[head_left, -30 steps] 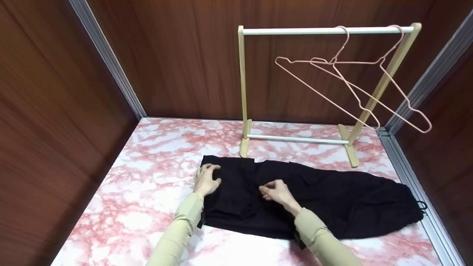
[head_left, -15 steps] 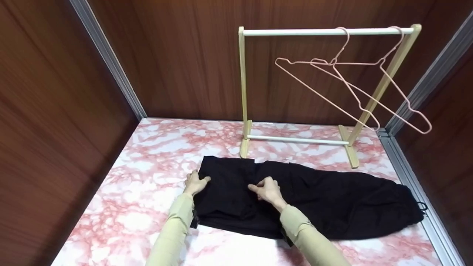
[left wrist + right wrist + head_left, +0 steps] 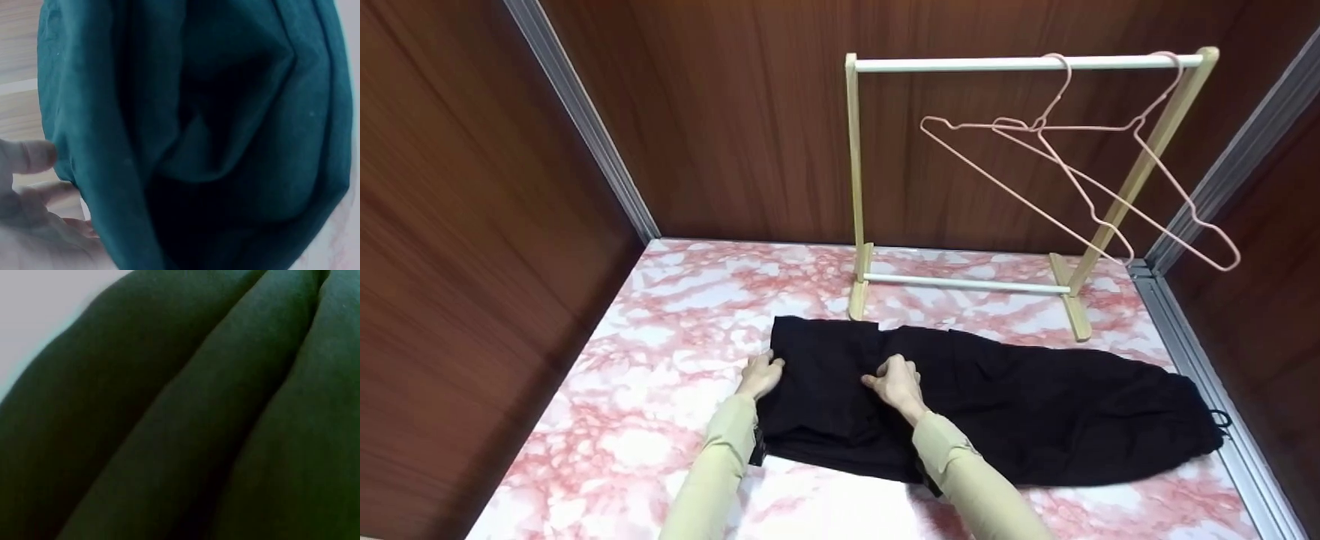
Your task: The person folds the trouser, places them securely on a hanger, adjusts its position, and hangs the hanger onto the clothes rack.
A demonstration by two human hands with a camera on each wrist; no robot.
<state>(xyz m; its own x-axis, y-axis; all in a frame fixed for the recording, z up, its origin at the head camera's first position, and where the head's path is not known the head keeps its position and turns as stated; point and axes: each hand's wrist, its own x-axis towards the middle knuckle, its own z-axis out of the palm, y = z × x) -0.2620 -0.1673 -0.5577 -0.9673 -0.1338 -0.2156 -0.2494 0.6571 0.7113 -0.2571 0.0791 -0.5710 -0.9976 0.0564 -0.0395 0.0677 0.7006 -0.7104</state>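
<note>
A pair of black trousers point(image 3: 1035, 412) lies folded lengthwise across the table, its left part folded over on itself. My left hand point(image 3: 760, 376) holds the left folded edge, thumb on top and fingers at the underside. In the left wrist view, that thumb point(image 3: 34, 156) and the fingers meet the rim of the layered cloth point(image 3: 236, 140), which looks dark teal there. Near the edge of the folded-over part, my right hand point(image 3: 895, 384) pinches the fabric between thumb and curled fingers. Only dark cloth folds point(image 3: 169, 416) fill most of the right wrist view; the hand is hidden there.
Behind the trousers stands a wooden rack point(image 3: 855, 172) with a white top bar point(image 3: 945, 65). Two pink hangers point(image 3: 997, 184) hang from it. The marbled pink-and-white table point(image 3: 660, 337) is bounded by brown wood-grain walls point(image 3: 735, 135). A cord loop point(image 3: 1221, 418) sticks out at the trousers' right end.
My left hand has drawn back from on top of the cloth to its left edge and gripped there. The right hand has shifted left to the folded part's edge.
</note>
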